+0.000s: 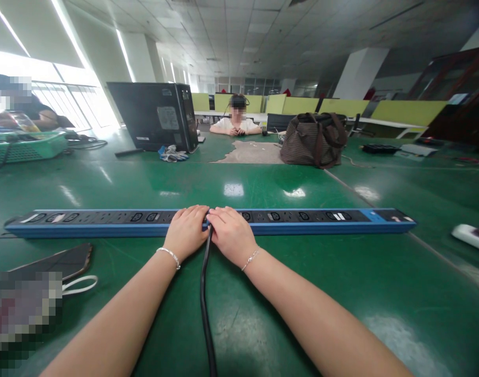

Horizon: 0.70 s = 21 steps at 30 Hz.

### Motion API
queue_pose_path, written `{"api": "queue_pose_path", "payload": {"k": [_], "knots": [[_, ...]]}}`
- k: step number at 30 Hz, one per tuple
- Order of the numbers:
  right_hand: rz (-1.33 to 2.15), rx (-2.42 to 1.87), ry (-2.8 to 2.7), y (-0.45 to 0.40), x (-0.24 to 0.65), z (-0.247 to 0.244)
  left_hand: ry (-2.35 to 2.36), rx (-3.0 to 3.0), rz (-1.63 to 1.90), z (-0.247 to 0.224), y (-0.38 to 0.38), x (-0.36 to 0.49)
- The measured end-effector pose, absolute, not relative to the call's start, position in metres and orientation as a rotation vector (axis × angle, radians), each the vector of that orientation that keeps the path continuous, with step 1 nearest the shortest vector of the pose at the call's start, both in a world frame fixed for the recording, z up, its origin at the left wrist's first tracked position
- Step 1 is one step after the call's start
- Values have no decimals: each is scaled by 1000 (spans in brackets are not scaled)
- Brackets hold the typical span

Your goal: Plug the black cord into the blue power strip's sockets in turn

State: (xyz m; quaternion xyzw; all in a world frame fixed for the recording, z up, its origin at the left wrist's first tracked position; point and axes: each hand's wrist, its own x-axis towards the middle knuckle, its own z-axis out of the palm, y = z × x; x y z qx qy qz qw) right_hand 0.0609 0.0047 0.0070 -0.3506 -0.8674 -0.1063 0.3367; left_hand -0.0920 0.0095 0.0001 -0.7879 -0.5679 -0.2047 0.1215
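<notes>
A long blue power strip (326, 226) with black sockets along its top lies across the green table. My left hand (188, 228) is closed over its middle, with the fingers on top and the thumb at the near side. My right hand (229, 233) is closed right beside it, with the fingertips of both hands almost meeting. A black cable (203, 293) rises from the near edge to the gap between my hands, and the right fingers are round its end. Whatever joins cable and strip is hidden under the fingers.
A phone (62, 259) and a blurred item with a white loop (80, 284) lie at near left. Further back are a black computer case (145, 115), gloves (172, 153), a brown bag (312, 139) and a green basket (35, 146). A person (237, 123) sits opposite; another (31, 104) is at left.
</notes>
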Motion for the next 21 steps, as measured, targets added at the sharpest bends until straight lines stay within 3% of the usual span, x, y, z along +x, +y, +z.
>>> {"api": "queue_pose_path", "payload": {"k": [21], "knots": [[-164, -788, -2139, 11, 65, -5, -1660, -2259, -634, -4, 10, -92]]}}
